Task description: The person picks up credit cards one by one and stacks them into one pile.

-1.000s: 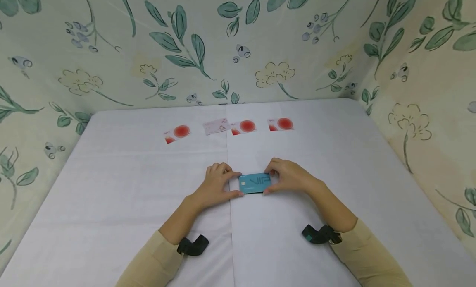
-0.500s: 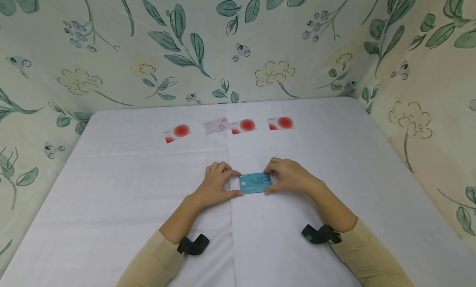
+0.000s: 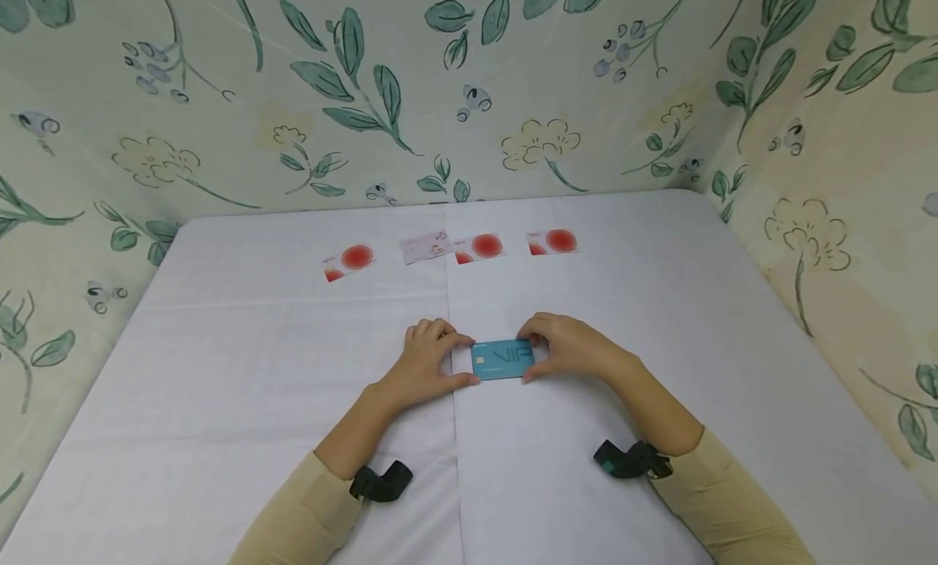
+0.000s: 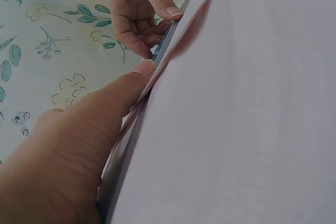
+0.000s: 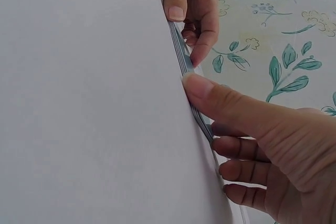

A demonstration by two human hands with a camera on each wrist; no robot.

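Observation:
A small stack of cards [image 3: 502,360] lies on the white cloth in front of the person, topped by a blue card printed "VIP" with a gold chip. Several layered edges of the stack [image 5: 181,56] show in the right wrist view. At its left end, the left hand [image 3: 421,365] holds the near and far corners between thumb and index finger. The right hand [image 3: 572,347] pinches the right end in the same way, its other fingers curled. In the left wrist view the left thumb [image 4: 118,93] sits at the stack's near edge.
Toward the back of the white-covered table [image 3: 242,370] lie a red-and-white card [image 3: 357,257], a pale pink card [image 3: 425,247] touching or nearly touching another red-and-white card [image 3: 487,246], and one more red-and-white card [image 3: 561,240]. Floral fabric [image 3: 410,85] rises behind.
The right fingers have shifted very slightly along the stack's right end. A dark strip under the stack's near edge no longer shows. The left hand and the far cards stay put.

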